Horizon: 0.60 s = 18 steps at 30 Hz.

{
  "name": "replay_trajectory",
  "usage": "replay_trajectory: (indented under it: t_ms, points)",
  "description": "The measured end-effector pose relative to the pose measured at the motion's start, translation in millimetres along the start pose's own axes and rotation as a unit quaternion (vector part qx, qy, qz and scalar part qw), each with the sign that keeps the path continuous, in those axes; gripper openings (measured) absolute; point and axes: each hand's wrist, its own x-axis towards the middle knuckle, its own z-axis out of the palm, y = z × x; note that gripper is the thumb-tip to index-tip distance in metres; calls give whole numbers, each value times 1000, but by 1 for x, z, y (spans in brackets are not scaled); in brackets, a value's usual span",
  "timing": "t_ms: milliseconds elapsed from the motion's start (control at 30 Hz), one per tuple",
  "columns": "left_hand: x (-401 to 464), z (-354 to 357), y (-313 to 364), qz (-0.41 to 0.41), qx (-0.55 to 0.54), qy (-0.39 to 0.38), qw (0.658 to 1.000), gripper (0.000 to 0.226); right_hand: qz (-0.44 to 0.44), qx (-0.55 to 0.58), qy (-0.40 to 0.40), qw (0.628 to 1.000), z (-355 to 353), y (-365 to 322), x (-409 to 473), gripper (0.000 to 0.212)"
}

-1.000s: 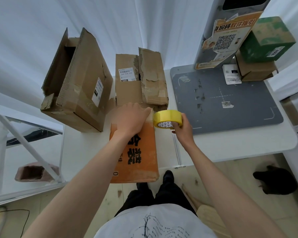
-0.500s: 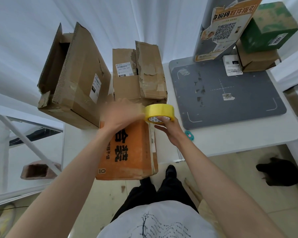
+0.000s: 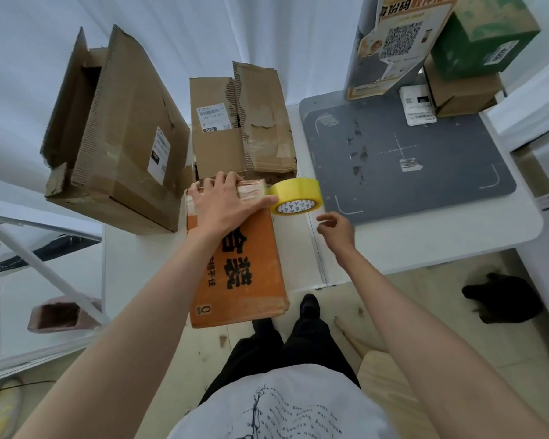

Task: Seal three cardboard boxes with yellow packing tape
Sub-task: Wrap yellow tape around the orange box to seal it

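Pressing down on the far end of the orange box [image 3: 241, 264], your left hand [image 3: 225, 205] lies flat with its fingers straight and spread, fingertips reaching the far edge and the thumb stretched toward the tape roll. That orange box rests on the white table [image 3: 425, 245], its near end jutting past the table's front edge over the floor, black printed characters running along its top. The yellow tape roll [image 3: 297, 196] sits at the orange box's far right corner, touching or very nearly touching your left thumb; whether it rests on the box, on the table or hangs off a stuck strip cannot be told. Your right hand [image 3: 335, 228] hovers just right of the orange box and just near of the roll, apart from it, fingers loosely curled around nothing. Directly beyond the orange box stands a brown box with torn flaps [image 3: 243, 128], a white label on its face. Left of the orange box is a larger brown box [image 3: 124, 137] with flaps standing up. Right of the orange box lies a grey mat [image 3: 425, 160], and at the mat's far right corner a green box [image 3: 485, 39] is stacked on a small brown box [image 3: 460, 93].
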Motion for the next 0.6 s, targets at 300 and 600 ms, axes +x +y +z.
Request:
replay_trajectory:
  t_ms: [300,600]
  points:
    - [1,5,-7,-6,4,0,1000,114,-7,-296,61,953,0,54,12,13]
    - [2,10,-11,4,0,23,1000,79,40,-219,88,971,18,60,20,27]
